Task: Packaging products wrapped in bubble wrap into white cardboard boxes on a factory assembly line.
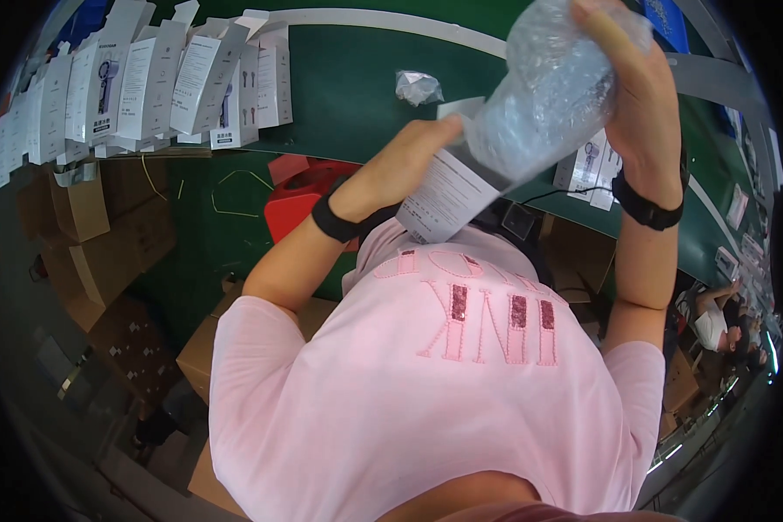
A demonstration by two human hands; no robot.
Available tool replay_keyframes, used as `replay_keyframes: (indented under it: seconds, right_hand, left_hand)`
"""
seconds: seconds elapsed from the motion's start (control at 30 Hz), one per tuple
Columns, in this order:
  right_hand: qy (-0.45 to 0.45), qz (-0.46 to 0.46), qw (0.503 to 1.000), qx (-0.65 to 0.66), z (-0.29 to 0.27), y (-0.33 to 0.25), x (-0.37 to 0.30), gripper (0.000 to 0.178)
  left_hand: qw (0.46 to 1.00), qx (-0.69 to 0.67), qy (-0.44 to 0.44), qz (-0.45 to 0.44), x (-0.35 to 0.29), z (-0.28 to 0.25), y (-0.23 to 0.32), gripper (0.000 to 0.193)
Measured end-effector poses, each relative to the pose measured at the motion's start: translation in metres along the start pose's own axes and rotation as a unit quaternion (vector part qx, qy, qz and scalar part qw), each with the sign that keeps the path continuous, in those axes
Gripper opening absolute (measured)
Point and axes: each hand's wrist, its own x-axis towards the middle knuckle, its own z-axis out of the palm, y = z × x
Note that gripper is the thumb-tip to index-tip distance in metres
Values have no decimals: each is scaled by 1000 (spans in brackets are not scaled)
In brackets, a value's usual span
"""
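Observation:
My left hand (400, 170) is closed on a white printed carton (448, 198), tilted in front of my shirt with a raised flap at its upper end. In my right hand (639, 100) is a bubble-wrapped bundle (544, 96), gripped near its upper part. The bundle's lower end is at the carton's upper opening; how far inside it sits, I cannot tell. What the wrap encloses is too blurred to make out. A crumpled piece of clear plastic (418, 87) lies on the green table (348, 96), beyond my left hand.
Several white cartons (139, 87) with open flaps stand in a row at the table's far left. More cartons (590, 170) lie beside my right wrist, near a black cable. Below the table are a red stool-like object (300, 204) and brown cardboard boxes (104, 235). People sit at far right.

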Motion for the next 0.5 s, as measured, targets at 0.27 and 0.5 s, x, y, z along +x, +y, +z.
replay_keyframes:
  seconds: [0.27, 0.5]
  right_hand:
    - [-251, -49, 883, -393, 3, 20, -36, 31]
    - [-497, 78, 763, -405, 20, 65, -1, 19]
  left_hand:
    - [993, -15, 113, 14, -6, 15, 13, 42]
    - [976, 54, 212, -2, -44, 31, -6, 47]
